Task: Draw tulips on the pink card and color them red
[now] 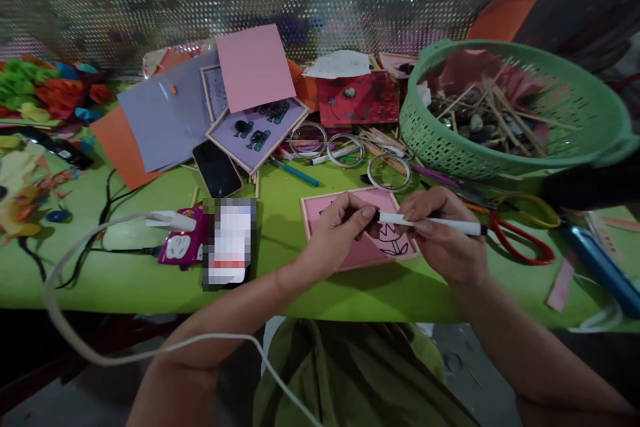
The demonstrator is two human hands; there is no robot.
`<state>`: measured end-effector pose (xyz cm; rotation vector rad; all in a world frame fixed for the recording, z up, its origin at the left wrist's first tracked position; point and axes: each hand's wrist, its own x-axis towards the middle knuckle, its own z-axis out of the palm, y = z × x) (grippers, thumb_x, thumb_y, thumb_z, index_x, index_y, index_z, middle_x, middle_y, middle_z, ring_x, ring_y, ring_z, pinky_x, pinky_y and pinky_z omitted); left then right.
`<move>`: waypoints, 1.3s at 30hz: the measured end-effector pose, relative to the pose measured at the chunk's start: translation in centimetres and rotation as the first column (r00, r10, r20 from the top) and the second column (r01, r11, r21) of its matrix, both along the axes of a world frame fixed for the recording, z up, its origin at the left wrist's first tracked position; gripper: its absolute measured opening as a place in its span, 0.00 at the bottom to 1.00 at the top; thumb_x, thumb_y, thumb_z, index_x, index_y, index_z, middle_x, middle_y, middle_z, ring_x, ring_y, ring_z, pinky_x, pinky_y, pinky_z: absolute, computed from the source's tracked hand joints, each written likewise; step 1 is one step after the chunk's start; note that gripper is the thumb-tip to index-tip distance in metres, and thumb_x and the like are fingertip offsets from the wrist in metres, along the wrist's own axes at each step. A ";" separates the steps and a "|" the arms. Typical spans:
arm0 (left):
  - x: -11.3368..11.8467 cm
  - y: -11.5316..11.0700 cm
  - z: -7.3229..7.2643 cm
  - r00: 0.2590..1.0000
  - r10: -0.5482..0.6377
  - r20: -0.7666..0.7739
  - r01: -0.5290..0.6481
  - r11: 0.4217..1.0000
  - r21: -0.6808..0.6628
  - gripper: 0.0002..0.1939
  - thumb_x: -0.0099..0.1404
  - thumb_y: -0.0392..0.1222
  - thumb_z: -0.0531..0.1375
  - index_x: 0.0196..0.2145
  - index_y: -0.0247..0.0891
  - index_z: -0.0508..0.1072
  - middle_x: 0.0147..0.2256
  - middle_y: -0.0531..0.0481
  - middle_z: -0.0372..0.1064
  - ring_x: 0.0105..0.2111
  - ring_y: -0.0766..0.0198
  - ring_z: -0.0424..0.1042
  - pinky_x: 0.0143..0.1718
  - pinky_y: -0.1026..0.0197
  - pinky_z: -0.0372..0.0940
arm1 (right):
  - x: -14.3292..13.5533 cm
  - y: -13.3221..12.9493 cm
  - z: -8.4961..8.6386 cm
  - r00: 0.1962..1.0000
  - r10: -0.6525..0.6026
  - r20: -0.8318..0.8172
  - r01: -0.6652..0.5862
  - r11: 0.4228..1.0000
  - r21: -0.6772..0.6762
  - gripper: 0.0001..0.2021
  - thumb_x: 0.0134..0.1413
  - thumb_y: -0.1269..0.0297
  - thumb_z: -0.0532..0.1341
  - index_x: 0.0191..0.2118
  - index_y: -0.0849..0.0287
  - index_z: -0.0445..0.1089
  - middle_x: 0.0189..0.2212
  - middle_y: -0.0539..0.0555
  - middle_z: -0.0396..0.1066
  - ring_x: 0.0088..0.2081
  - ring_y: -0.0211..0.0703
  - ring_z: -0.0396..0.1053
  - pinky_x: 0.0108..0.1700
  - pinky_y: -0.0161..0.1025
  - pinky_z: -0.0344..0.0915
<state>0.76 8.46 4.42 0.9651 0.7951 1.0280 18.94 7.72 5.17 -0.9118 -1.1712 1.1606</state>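
Observation:
A white marker [450,223] with black ends lies level between my two hands, above a pink card [325,250] framed with thin wooden sticks. My left hand [345,227] pinches the marker's black left end, which may be its cap. The fingers of my right hand [447,240] are closed round the white barrel. On the card a flower is drawn in black lines, partly covered by both hands.
A green basket [450,147] of sticks and stones stands back right, scissors [525,253] before it. Wire rings [390,173], markers and a purple framed card [265,140] lie behind. Left are a dark phone [217,170], a lit phone [230,240] and a purple power adapter [185,237] with cables.

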 end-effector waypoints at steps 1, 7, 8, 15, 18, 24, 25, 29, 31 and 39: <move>-0.1 0.2 0.2 1.000 0.008 -0.002 -0.008 1.000 0.010 0.19 0.68 0.57 0.69 0.34 0.40 0.70 0.25 0.54 0.72 0.25 0.68 0.64 0.31 0.63 0.59 | 0.1 0.1 0.0 1.000 -0.009 0.003 0.009 1.000 -0.017 0.12 0.48 0.54 0.78 0.32 0.52 0.78 0.27 0.51 0.74 0.26 0.42 0.69 0.25 0.39 0.63; -1.8 3.0 0.6 0.856 0.506 -0.111 -0.488 0.859 0.156 0.05 0.73 0.37 0.63 0.37 0.42 0.72 0.31 0.54 0.71 0.32 0.68 0.71 0.39 0.64 0.68 | 1.6 1.2 0.9 0.967 -0.244 -0.079 0.251 0.962 0.104 0.19 0.45 0.55 0.79 0.43 0.48 0.78 0.30 0.49 0.71 0.25 0.40 0.60 0.25 0.40 0.58; -2.2 3.5 0.5 0.800 0.590 -0.113 -0.574 0.806 0.145 0.06 0.73 0.35 0.62 0.36 0.43 0.71 0.32 0.54 0.70 0.32 0.69 0.71 0.39 0.65 0.69 | 1.9 1.4 1.0 0.961 -0.262 -0.089 0.271 0.956 0.114 0.17 0.46 0.56 0.78 0.43 0.47 0.78 0.30 0.49 0.71 0.24 0.40 0.57 0.25 0.41 0.56; -4.1 5.8 -1.3 0.704 0.678 -0.214 -0.688 0.725 0.032 0.08 0.73 0.36 0.60 0.48 0.47 0.72 0.45 0.51 0.72 0.35 0.68 0.72 0.40 0.64 0.73 | 3.0 1.8 0.7 0.964 -0.261 -0.048 0.265 0.948 0.177 0.11 0.53 0.62 0.72 0.42 0.46 0.77 0.34 0.51 0.70 0.23 0.39 0.53 0.24 0.43 0.54; -4.4 6.0 -1.9 0.680 0.700 -0.220 -0.713 0.701 0.026 0.22 0.72 0.37 0.62 0.61 0.53 0.70 0.53 0.48 0.74 0.46 0.63 0.77 0.46 0.61 0.74 | 3.0 1.9 0.7 0.963 -0.270 0.021 0.260 0.945 0.198 0.10 0.53 0.59 0.70 0.42 0.45 0.76 0.34 0.51 0.69 0.22 0.40 0.52 0.24 0.44 0.54; -5.6 5.4 -2.2 0.687 0.674 -0.273 -0.680 0.728 0.087 0.37 0.70 0.39 0.64 0.71 0.63 0.61 0.68 0.48 0.66 0.56 0.56 0.75 0.49 0.56 0.74 | 2.3 1.7 1.5 0.935 -0.353 -0.038 0.355 0.925 0.139 0.11 0.46 0.64 0.69 0.38 0.50 0.74 0.31 0.50 0.70 0.22 0.37 0.49 0.25 0.43 0.52; -5.7 5.2 -2.1 0.675 0.682 -0.281 -0.679 0.723 0.126 0.36 0.70 0.39 0.64 0.71 0.62 0.62 0.67 0.47 0.66 0.56 0.56 0.75 0.48 0.57 0.73 | 2.2 1.6 1.6 0.933 -0.357 -0.049 0.360 0.924 0.130 0.11 0.45 0.64 0.69 0.38 0.51 0.74 0.31 0.51 0.71 0.21 0.36 0.49 0.25 0.43 0.52; -5.4 4.9 -1.6 0.616 0.702 -0.356 -0.606 0.712 0.355 0.19 0.69 0.36 0.64 0.55 0.50 0.75 0.50 0.48 0.76 0.47 0.61 0.75 0.48 0.60 0.69 | 2.4 1.7 1.9 0.921 -0.377 -0.096 0.388 0.909 0.149 0.09 0.44 0.67 0.68 0.36 0.54 0.75 0.29 0.51 0.71 0.20 0.35 0.50 0.24 0.42 0.50; -5.2 4.9 -1.2 0.619 0.618 -0.484 -0.435 0.783 0.444 0.08 0.69 0.35 0.63 0.44 0.45 0.78 0.40 0.51 0.76 0.40 0.62 0.74 0.45 0.61 0.68 | 2.7 1.9 2.0 0.914 -0.391 -0.106 0.404 0.900 0.163 0.10 0.43 0.67 0.68 0.35 0.54 0.75 0.28 0.50 0.71 0.20 0.34 0.50 0.23 0.41 0.49; -5.8 5.1 -0.9 0.446 0.373 -0.814 0.022 0.904 0.426 0.11 0.58 0.27 0.69 0.27 0.43 0.75 0.32 0.48 0.73 0.43 0.51 0.72 0.52 0.51 0.64 | 3.6 1.7 2.6 0.900 -0.429 -0.074 0.435 0.889 0.145 0.10 0.43 0.61 0.69 0.35 0.49 0.73 0.27 0.48 0.69 0.20 0.35 0.48 0.23 0.38 0.53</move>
